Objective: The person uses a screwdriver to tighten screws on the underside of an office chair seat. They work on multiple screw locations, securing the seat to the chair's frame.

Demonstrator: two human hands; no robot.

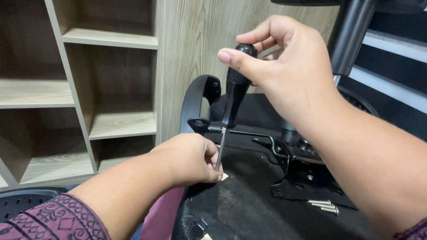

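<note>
Head view looks down on the black-handled screwdriver with a thin steel shaft (pixel 231 102), which stands nearly upright with its tip on the black fabric underside of an overturned office chair seat (pixel 247 206), and my right hand (pixel 288 67) grasps the top of its handle with thumb and fingers. My left hand (pixel 189 160) is curled loosely, its fingertips pinching the shaft just above the tip, resting on the seat. Near my right forearm a few loose silver bolts (pixel 324 206) lie on the seat beside the black metal chair mechanism (pixel 298 164), and a light wooden shelf unit (pixel 109 81) stands behind.
</note>
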